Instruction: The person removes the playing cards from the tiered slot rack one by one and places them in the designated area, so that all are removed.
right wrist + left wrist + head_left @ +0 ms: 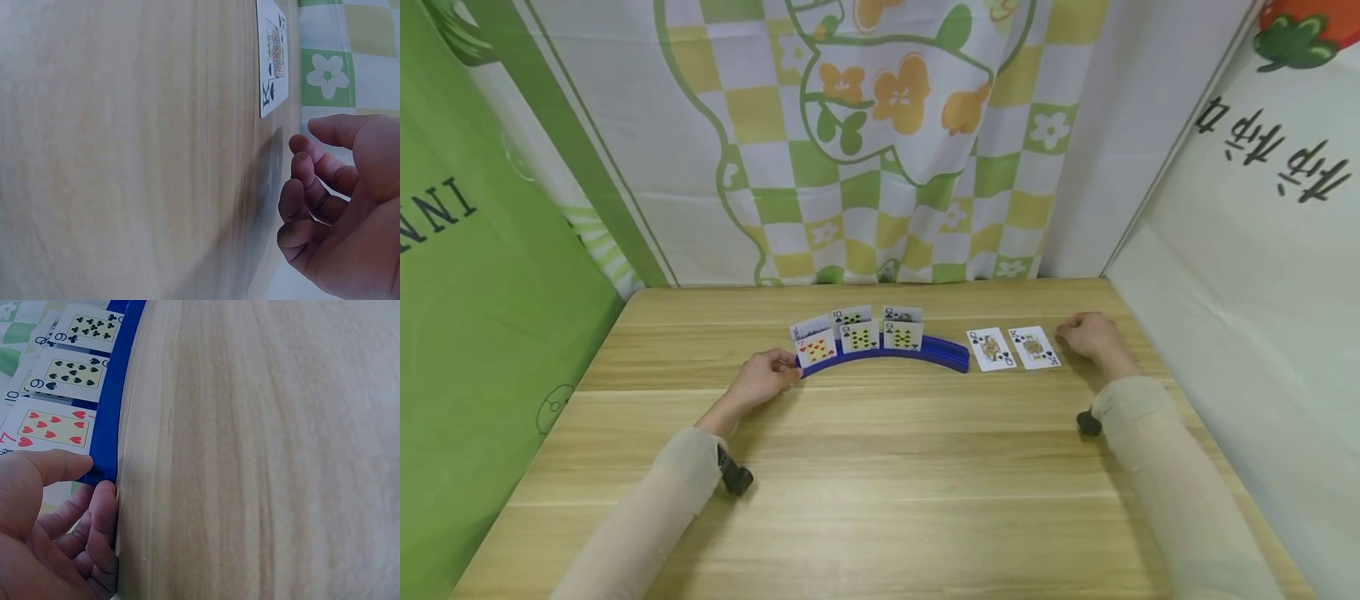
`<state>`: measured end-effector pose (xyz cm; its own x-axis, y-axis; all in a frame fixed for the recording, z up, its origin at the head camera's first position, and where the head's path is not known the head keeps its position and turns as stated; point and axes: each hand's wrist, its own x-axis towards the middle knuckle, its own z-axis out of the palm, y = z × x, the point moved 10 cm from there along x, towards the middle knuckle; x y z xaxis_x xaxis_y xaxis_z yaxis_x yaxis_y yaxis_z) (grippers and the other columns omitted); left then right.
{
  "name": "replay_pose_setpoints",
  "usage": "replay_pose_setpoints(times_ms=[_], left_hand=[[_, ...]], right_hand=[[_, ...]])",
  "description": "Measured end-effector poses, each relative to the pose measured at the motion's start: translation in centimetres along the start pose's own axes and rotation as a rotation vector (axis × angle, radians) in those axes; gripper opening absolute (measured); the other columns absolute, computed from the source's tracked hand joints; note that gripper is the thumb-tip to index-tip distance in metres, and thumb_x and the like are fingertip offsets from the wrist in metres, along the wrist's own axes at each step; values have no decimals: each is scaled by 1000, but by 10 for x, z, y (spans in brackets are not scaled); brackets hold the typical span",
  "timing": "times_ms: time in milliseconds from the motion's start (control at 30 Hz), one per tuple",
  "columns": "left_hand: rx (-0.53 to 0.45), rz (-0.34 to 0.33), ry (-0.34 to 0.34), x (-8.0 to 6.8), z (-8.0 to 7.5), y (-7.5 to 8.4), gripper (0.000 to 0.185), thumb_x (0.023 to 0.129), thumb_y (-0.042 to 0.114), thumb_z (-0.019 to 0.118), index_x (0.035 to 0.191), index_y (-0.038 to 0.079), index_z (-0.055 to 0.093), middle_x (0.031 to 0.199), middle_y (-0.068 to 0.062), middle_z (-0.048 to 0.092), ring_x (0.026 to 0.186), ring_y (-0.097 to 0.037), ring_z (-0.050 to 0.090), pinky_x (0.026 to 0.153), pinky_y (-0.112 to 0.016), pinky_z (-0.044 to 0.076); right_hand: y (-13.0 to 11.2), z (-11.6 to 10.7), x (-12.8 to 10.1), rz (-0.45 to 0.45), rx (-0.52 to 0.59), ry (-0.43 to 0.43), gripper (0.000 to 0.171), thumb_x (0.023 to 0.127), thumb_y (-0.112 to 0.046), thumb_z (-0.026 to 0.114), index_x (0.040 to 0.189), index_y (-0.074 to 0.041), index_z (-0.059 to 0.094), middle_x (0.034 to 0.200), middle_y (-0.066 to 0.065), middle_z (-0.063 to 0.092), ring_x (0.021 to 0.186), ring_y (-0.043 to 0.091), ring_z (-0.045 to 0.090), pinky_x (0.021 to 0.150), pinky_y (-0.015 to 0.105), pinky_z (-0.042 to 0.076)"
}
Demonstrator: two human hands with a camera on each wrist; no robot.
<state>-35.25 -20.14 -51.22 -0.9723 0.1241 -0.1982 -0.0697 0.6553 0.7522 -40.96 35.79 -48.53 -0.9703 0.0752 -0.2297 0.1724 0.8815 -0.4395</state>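
Observation:
A curved blue card holder [953, 355] stands on the table with several playing cards in two rows. In front are a seven of hearts [816, 351], a nine of spades [74, 374] and a nine of clubs [87, 328]. My left hand [763, 377] pinches the holder's left end, thumb near the seven's lower corner and fingers curled underneath. Right of the holder, a queen [991, 349] and a king of spades [1035, 347] lie face up. Just beyond the king, my right hand [1092, 335] holds nothing, its fingers loosely bent in the right wrist view.
The wooden table [880, 483] stretches in front of the holder toward me. A checked, patterned curtain [880, 208] hangs along its back edge. A green panel [490, 275] stands on the left and a white one [1247, 275] on the right.

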Motion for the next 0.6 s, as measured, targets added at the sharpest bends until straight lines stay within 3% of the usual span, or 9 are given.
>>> replay_pose_setpoints(times_ms=[267,433,600], left_hand=[[2,4,3,-1,-1,1,35,94,24,66,119,0,61,99,-14,68,75,-17,62,65,-26,49],[3,-1,3,0,-1,1,36,94,25,66,120,0,61,101,-15,68,75,-17,62,65,-26,49],[12,-5,1,0,-1,0,37,94,26,66,121,1,61,101,-14,68,77,-17,62,65,-26,48]], right_hand=[[-3,-3,-1,-17,-9,7,47,101,-34,44,127,3,57,134,33,54,120,50,51,103,60,40],[-11,-6,-6,-45,15,24,44,102,-32,44,123,3,59,129,32,58,112,45,54,96,57,43],[-22,-9,-12,-71,49,26,44,103,-32,42,126,2,58,132,32,56,116,46,53,97,58,43]])
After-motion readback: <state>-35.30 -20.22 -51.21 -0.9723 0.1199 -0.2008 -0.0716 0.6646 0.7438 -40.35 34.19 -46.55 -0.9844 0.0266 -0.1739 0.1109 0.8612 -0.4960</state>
